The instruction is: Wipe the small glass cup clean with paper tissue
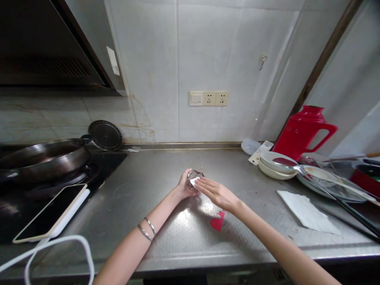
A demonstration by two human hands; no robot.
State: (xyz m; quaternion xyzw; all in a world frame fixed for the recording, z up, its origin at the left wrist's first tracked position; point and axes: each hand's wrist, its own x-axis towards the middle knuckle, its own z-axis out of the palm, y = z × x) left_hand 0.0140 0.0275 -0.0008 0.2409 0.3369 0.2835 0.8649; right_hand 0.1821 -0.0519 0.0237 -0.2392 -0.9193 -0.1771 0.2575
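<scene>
Near the middle of the metal counter, my left hand is wrapped round a small glass-like item with a dark wavy rim. My right hand reaches over it from the right, its fingers together on a small white piece at the item's opening. Whether the white piece is paper or cloth is too small to tell. A red cut-out shape lies on the counter below my right hand.
At left, a pan sits on the black stove, with a phone and white cable nearer. At right are a red thermos, stacked bowls, plates with utensils and a white napkin. Wall sockets are behind.
</scene>
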